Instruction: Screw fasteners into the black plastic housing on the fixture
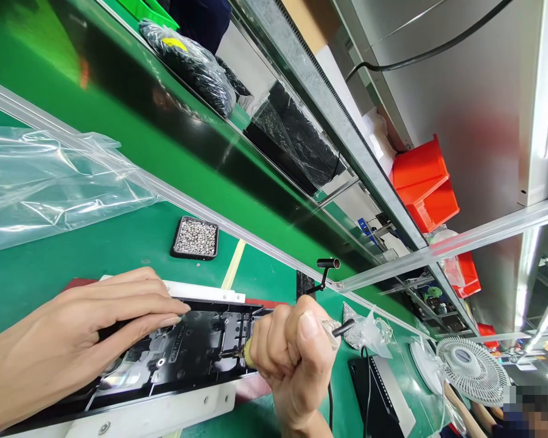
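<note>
Green bench (132,243): left hand (91,334) flat on unlabelled black panel (182,356), right hand (292,359) fisted around screwdriver (237,351).

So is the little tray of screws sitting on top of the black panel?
No: the tray of screws rests on the green table beyond the black panel, apart from it and from the left hand.

The left hand (86,340) lies flat, palm down, fingers stretched rightward; the right hand (292,359) is curled into a tight fist.
</note>
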A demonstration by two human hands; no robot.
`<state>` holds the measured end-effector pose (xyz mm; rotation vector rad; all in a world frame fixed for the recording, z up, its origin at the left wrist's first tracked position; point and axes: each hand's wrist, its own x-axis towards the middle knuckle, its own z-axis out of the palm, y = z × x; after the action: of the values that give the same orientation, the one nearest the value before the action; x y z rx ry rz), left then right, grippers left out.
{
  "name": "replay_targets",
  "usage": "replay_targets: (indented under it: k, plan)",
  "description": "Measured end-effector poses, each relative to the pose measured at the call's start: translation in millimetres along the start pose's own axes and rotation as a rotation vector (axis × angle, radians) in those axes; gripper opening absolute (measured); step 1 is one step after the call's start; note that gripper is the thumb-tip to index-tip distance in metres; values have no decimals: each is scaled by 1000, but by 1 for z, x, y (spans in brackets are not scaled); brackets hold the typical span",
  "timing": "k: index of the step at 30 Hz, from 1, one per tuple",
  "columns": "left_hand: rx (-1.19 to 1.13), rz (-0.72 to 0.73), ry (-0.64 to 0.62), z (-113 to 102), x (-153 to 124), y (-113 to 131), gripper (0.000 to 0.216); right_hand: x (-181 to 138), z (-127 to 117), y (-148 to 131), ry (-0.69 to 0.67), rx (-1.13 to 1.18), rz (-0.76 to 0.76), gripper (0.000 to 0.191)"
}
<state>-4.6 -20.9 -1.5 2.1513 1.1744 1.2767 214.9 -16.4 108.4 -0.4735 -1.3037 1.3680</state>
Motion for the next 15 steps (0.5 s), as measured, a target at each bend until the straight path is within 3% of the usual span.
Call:
replay_targets:
  k: [15]
  plan:
    - [11,-30,6,4,-4,-5,26,-1,0,1,-8,14,-13,51]
